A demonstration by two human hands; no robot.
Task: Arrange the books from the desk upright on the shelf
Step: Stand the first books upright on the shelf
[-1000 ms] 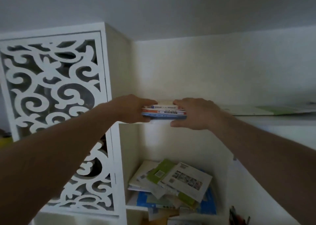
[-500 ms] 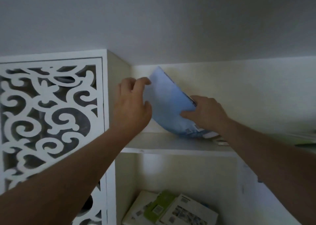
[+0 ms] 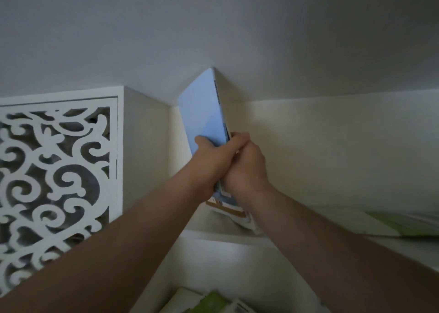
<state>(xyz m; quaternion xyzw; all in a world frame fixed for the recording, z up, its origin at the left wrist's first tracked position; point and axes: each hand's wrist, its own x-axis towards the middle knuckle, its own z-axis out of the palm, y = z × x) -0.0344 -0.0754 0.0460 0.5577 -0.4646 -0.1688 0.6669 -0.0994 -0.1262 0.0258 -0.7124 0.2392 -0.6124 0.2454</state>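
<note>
- Both my hands, left hand and right hand, now clasp the books, tipped from flat to nearly upright.
- Standing them on the shelf looks almost done.

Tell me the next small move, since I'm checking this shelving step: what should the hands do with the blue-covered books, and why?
Probably ease the blue-covered books left until they stand against the cabinet side panel, then let go. The left hand and right hand grip them from either side, raised nearly upright on the top shelf, with a gap to the panel, so nothing but the hands props them.
</note>
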